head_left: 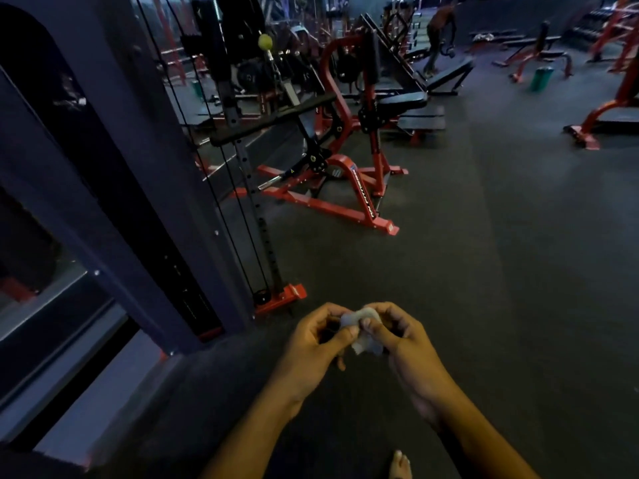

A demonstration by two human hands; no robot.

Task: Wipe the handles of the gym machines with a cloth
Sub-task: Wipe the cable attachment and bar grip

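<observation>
A small crumpled white cloth [359, 331] is bunched between both hands, low in the middle of the view. My left hand [316, 344] pinches its left side with thumb and curled fingers. My right hand [403, 340] grips its right side, fingers curled over the top. A dark cable machine [221, 140] with black cables stands to the left, a padded bar [273, 119] across it. A red plate-loaded machine [349, 157] stands behind it. Neither hand touches a machine.
Dark rubber floor [484, 271] spreads to the right. A mirror and dark wall frame [69, 202] fill the left. Red benches and racks [601, 108] stand at the far right; a green container [540, 78] sits on the floor. A person [439, 32] moves far back. My bare foot [400, 466] shows below.
</observation>
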